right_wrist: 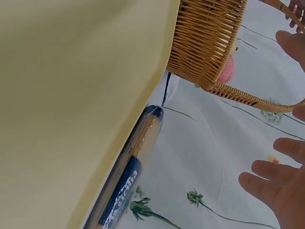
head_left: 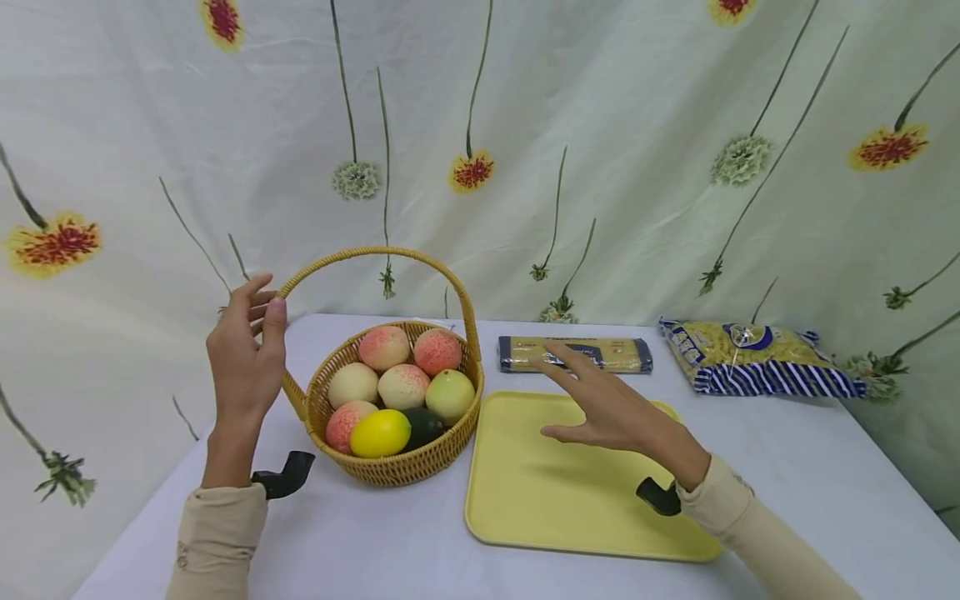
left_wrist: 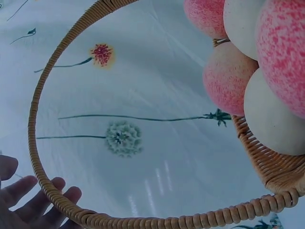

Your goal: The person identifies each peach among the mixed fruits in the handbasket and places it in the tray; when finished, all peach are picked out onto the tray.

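A wicker basket (head_left: 405, 472) with a tall arched handle (head_left: 459, 292) stands left of centre. In it lie several peaches (head_left: 384, 347), a yellow lemon (head_left: 380, 433), a pale green round fruit (head_left: 450, 395) and a dark green fruit (head_left: 423, 427). My left hand (head_left: 249, 358) is raised at the handle's left side, thumb and fingers spread apart; its fingertips (left_wrist: 72, 194) overlap the handle in the left wrist view. Over the yellow tray (head_left: 577, 517) hovers my right hand (head_left: 603, 408), fingers extended, thumb apart, holding nothing.
Behind the tray lies a flat pack of noodles (head_left: 618, 357) in blue and clear wrapping. A bag of pasta (head_left: 765, 354) with blue and white stripes rests at the back right. Flower-patterned cloth (head_left: 600, 108) hangs behind the white-covered table (head_left: 360, 550).
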{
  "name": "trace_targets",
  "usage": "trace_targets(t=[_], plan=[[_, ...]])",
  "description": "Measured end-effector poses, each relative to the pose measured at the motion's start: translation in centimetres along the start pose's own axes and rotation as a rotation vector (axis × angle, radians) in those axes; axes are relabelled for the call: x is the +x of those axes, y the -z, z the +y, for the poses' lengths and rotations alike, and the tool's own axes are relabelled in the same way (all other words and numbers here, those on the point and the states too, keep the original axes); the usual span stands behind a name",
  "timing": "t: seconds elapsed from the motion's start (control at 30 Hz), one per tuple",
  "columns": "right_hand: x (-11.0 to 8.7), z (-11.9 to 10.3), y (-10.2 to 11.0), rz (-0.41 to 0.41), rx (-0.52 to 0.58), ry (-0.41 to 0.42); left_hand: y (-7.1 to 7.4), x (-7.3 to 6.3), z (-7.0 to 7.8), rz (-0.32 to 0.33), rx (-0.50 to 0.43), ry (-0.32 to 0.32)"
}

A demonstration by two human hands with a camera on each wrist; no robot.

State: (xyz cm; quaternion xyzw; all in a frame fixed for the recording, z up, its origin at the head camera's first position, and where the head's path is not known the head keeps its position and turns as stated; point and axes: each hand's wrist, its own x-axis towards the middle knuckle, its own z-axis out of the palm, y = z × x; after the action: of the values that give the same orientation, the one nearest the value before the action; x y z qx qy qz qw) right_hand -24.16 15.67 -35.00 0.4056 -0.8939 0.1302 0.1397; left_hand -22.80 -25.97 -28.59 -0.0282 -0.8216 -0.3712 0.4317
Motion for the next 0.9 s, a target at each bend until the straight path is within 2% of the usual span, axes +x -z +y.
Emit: trace_targets(t=[0.1,0.3,0.53,0.7,0.9], plan=[[0.7,-0.3,-0.3,0.014,0.034,0.019,0.2,0.0,-0.3,0.000,0.015,0.026],[1.8,-0.5,-1.1,0.042,0.111,0.060,0.1,0.1,-1.1,0.006,-0.014,0.055],[3.6,-0.9,-1.8,0.009,0.189,0.031,0.2,0.2,-1.6,0.000,-0.032,0.082],[5.3,-1.6,-2.2,-0.016,0.230,0.012,0.6,0.2,-1.9,-0.045,-0.071,0.112],[7.1,-2.3,-2.8,-0.018,0.289,0.034,1.0,0.3,-2.2,-0.120,-0.083,0.163]])
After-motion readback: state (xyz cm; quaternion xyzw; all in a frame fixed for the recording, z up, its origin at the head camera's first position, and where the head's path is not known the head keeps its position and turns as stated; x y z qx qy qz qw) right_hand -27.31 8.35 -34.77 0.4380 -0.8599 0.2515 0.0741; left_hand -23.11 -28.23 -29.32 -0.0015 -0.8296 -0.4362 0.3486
